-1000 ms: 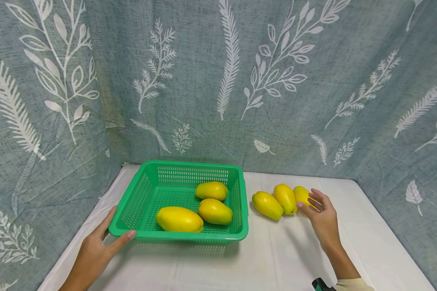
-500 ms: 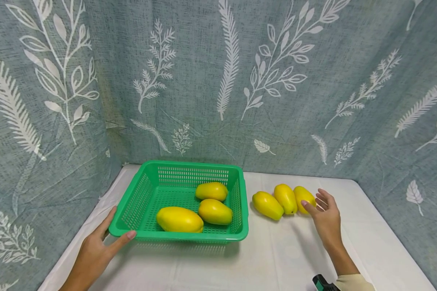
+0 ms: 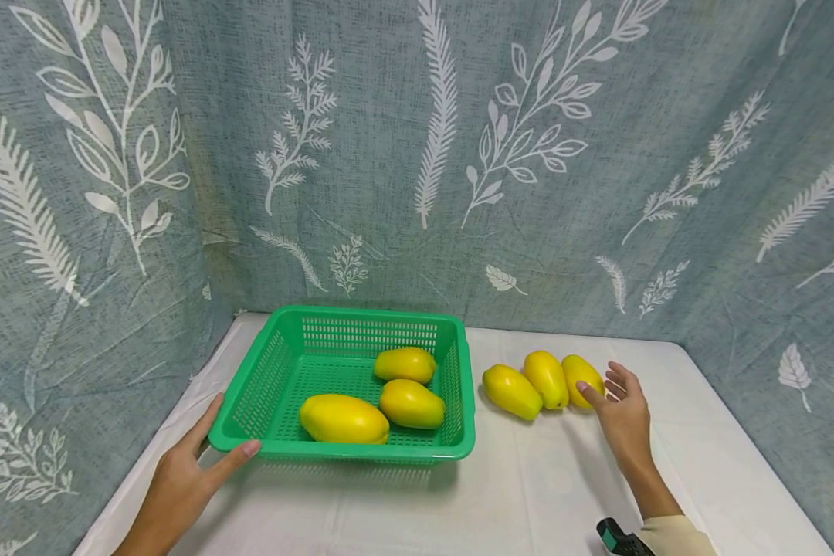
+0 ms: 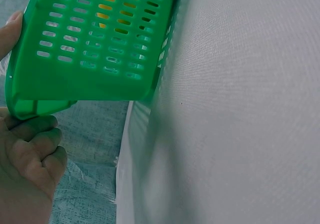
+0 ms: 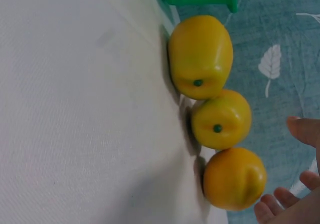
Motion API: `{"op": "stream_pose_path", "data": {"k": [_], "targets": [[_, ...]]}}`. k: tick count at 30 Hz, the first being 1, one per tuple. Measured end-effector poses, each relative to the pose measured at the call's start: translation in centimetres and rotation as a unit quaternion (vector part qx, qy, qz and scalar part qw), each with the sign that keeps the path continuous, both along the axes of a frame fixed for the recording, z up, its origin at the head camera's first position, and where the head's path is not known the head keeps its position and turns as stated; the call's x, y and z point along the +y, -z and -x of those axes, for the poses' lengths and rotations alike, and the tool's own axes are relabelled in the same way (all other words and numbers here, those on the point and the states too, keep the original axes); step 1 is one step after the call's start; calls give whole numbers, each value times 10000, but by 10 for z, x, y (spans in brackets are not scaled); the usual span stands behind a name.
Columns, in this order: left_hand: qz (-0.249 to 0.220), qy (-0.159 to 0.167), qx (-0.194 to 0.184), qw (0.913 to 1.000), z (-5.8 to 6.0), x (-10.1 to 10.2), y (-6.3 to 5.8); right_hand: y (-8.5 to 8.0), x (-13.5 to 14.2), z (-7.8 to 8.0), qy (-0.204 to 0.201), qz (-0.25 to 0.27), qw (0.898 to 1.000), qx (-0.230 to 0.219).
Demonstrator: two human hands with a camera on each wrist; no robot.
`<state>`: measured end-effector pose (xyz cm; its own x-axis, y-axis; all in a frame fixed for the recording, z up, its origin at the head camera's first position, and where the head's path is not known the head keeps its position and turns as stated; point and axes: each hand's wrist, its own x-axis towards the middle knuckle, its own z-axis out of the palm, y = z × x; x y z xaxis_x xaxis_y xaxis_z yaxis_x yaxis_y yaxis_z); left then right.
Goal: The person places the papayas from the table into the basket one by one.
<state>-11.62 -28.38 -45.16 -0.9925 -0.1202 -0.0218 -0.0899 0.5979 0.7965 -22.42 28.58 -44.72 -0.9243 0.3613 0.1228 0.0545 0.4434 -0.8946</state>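
A green plastic basket (image 3: 350, 448) stands on the white table, with three yellow fruits inside, such as the large fruit (image 3: 344, 419) near its front wall. My left hand (image 3: 181, 479) holds the basket's front left corner; in the left wrist view its thumb is on the rim and its curled fingers (image 4: 42, 136) lie under it. Three more yellow-green, mango- or papaya-like fruits lie right of the basket: a left fruit (image 3: 511, 391), a middle fruit (image 3: 546, 379) and a right fruit (image 3: 581, 380). Beside the right one hovers my right hand (image 3: 622, 421), fingers spread and holding nothing.
White cloth covers the table (image 3: 500, 502). A blue-grey curtain (image 3: 389, 255) with white leaf prints hangs behind and on both sides. A dark device (image 3: 618, 537) sits at the right sleeve.
My right hand has shifted slightly to the right, uncovering more of the right fruit. The left hand, the basket and the fruits stay where they were.
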Motion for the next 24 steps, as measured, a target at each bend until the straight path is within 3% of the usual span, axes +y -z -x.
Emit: {"op": "stream_pose_path", "data": {"k": [24], "targets": [[16, 4, -87, 10000, 0, -1, 0, 22, 10, 18, -10, -339, 9980, -525]]}}
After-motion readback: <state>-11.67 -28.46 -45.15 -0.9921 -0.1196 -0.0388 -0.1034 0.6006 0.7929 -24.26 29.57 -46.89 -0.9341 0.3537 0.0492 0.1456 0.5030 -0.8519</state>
